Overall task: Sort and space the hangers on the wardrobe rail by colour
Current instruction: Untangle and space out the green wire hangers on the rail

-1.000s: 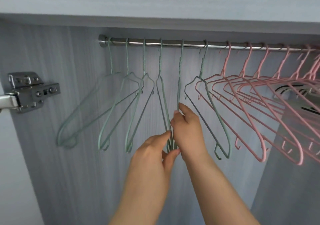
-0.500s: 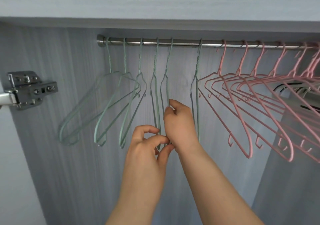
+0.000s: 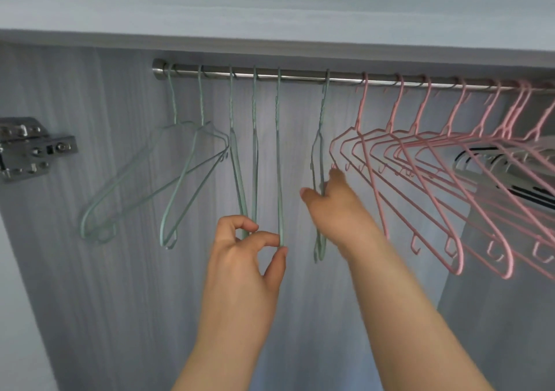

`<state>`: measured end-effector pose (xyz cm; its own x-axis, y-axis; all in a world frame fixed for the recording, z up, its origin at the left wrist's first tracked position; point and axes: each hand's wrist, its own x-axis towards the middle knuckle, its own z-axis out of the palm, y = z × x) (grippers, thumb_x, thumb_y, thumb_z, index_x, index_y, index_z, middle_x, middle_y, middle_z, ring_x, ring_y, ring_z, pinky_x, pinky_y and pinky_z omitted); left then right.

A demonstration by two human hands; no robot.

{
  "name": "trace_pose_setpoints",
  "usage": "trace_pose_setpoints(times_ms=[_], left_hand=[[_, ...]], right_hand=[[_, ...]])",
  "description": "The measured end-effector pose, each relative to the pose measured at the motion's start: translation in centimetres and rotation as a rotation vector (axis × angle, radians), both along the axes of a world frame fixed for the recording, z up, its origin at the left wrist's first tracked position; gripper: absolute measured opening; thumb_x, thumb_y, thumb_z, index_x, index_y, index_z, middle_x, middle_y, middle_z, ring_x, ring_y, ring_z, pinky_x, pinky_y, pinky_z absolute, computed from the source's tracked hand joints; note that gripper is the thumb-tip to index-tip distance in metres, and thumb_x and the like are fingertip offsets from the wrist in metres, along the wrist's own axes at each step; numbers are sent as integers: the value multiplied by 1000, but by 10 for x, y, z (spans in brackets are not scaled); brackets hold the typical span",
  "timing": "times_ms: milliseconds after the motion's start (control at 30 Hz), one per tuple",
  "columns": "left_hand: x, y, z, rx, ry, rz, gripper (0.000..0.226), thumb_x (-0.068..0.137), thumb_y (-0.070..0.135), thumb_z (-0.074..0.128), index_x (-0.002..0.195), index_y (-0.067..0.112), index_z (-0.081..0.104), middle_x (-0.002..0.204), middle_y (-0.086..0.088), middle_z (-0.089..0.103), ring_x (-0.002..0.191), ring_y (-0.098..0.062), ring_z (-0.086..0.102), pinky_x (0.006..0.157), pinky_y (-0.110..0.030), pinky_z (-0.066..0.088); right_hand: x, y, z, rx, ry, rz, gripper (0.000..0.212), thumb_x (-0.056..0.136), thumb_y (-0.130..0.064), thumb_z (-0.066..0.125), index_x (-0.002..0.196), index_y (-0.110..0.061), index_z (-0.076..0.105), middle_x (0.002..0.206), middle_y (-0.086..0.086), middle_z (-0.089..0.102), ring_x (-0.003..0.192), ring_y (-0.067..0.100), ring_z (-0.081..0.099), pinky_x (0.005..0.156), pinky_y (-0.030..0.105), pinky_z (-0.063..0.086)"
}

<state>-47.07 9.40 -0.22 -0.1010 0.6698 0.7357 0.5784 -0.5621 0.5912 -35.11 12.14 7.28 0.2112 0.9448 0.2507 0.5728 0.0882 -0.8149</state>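
Head view: a brushed-metal rail (image 3: 300, 75) runs across at twelve o'clock under a pale grey top board (image 3: 270, 6). Six green hangers (image 3: 192, 174) of thin coated wire hang on its left stretch. The pink hangers (image 3: 420, 180), of the same slim wire with small hooks at the ends, crowd and fan out toward three o'clock.

The left hand (image 3: 246, 258) pinches the lower tip of the fifth green hanger (image 3: 278, 165) between thumb and forefinger; that hanger hangs edge-on. The right hand (image 3: 339, 207) is blurred. Its fingers curl round the sixth green hanger (image 3: 321, 138), just beside the first pink one.

Behind them the wardrobe panel (image 3: 120, 300) is grey with vertical wood grain, and a steel hinge (image 3: 33, 150) sits at nine o'clock.
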Motion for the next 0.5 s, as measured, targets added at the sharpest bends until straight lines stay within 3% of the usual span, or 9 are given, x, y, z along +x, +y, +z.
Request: trace_pose_setpoints(times_ms=[67, 100, 133, 200, 233, 333, 367, 433, 500], left_hand=[[3, -1, 0, -5, 9, 23, 8, 71, 16, 75, 75, 21, 70, 98, 3, 45, 75, -6, 48, 61, -11, 34], [4, -1, 1, -1, 13, 33, 8, 71, 15, 75, 75, 21, 70, 97, 3, 45, 74, -7, 47, 61, -11, 34], [4, -1, 1, 3, 17, 41, 9, 70, 14, 75, 74, 21, 70, 97, 3, 45, 73, -8, 47, 60, -12, 34], [5, -3, 3, -4, 23, 56, 9, 71, 14, 75, 73, 21, 70, 97, 3, 44, 73, -13, 48, 58, -14, 36], [6, -4, 3, -10, 29, 63, 9, 71, 14, 75, 72, 21, 70, 97, 4, 44, 75, -16, 48, 58, -14, 36], [11, -5, 5, -3, 46, 90, 9, 71, 13, 74, 73, 20, 70, 98, 4, 43, 79, -19, 49, 60, -15, 34], [12, -5, 6, 0, 47, 95, 8, 72, 13, 74, 74, 19, 70, 98, 4, 43, 81, -18, 49, 61, -12, 33], [18, -7, 6, 0, 52, 117, 6, 73, 14, 73, 75, 18, 70, 97, 6, 41, 84, -14, 48, 60, -7, 28], [23, -9, 6, 11, 70, 144, 6, 73, 14, 73, 77, 17, 70, 97, 6, 40, 84, -13, 47, 60, -6, 26]], right_hand=[[-4, 10, -12, 5, 346, 52, 53, 96, -27, 39, 144, -16, 19, 116, 4, 57, 82, 17, 63, 72, 24, 53], [-6, 15, -16, 41, 440, 41, 47, 97, -27, 37, 141, -15, 27, 100, 1, 59, 67, 12, 57, 60, 16, 48], [-8, 21, -20, 82, 493, 24, 46, 97, -26, 35, 141, -14, 30, 95, -2, 56, 69, 10, 52, 64, 12, 43], [-10, 28, -24, 136, 517, 8, 48, 97, -22, 32, 144, -15, 29, 110, 1, 53, 91, 13, 43, 83, 23, 36], [-10, 30, -25, 147, 496, 5, 47, 96, -19, 30, 143, -13, 30, 117, 4, 54, 93, 14, 41, 85, 27, 35], [-7, 21, -20, 172, 398, 5, 38, 94, -7, 27, 127, 10, 37, 95, 12, 57, 77, 24, 49, 72, 32, 41], [-6, 19, -18, 180, 380, -2, 36, 94, -4, 27, 123, 15, 35, 98, 17, 59, 80, 31, 55, 72, 35, 44], [-3, 14, -14, 182, 365, -3, 35, 93, -1, 27, 122, 18, 34, 121, 30, 54, 106, 42, 54, 89, 44, 45], [-2, 12, -11, 176, 339, 4, 35, 94, -1, 27, 122, 17, 36, 127, 30, 50, 113, 41, 51, 94, 43, 42]])
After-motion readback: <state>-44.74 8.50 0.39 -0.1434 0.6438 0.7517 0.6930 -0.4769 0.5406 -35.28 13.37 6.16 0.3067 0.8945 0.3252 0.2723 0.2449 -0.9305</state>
